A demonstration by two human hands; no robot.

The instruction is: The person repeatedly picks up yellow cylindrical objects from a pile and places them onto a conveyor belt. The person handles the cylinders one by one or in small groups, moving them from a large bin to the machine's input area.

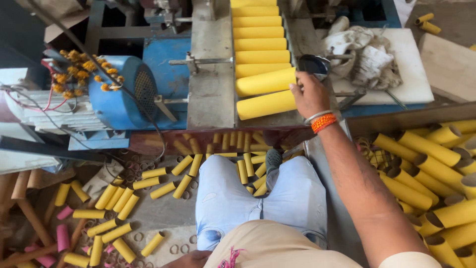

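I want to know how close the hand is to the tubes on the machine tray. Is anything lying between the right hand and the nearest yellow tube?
Nothing visible. The right hand is at the end of the nearest yellow tube at the tray's front, apparently touching it, and a black knob sits just above the fingers. The left hand is low by the lap.

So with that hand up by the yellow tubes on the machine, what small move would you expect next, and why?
Probably a nudge of the nearest yellow tube along the feed tray. The right hand rests at that tube's end, beside a dark knob, and the tube lies slightly askew to the row above. The left hand sits low by the lap, idle.
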